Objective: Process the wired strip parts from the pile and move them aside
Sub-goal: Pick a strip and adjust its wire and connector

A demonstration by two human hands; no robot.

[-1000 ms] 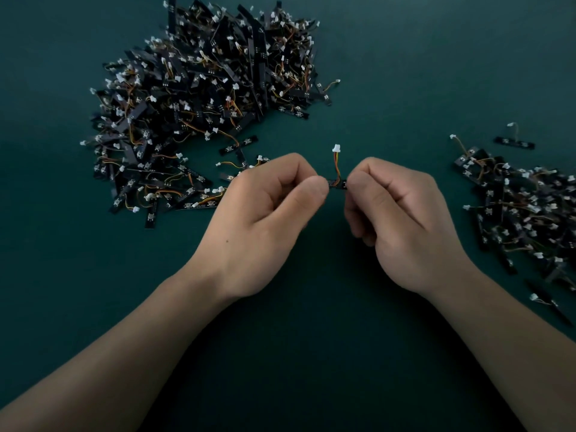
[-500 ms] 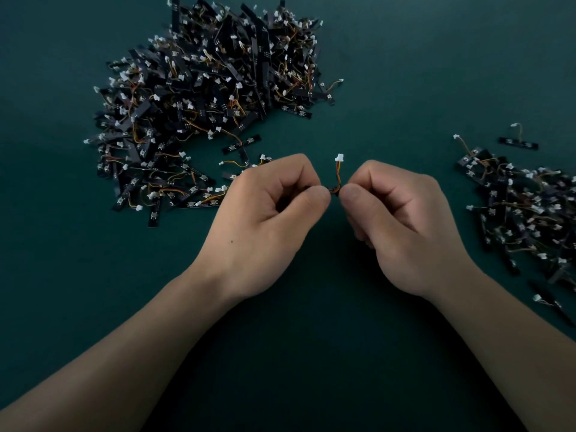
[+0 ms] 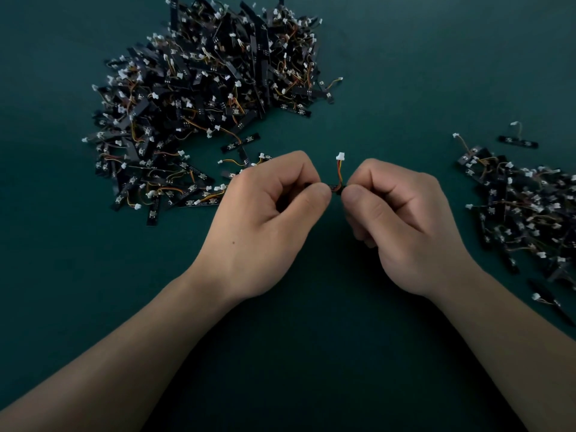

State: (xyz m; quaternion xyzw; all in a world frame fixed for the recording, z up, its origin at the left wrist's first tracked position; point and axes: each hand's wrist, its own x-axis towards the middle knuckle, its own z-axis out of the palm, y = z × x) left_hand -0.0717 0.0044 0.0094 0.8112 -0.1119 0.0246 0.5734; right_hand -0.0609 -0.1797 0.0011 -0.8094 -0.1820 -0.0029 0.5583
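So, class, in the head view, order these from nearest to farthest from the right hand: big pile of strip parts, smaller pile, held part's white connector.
1. White connector, just up-left of the right hand.
2. Smaller pile, to its right.
3. Big pile, upper left, past the left hand.

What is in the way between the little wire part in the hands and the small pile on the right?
Nothing I can see. The left hand and right hand pinch the wired strip part above the mat. Between it and the small pile lie only the right hand itself and bare green mat.
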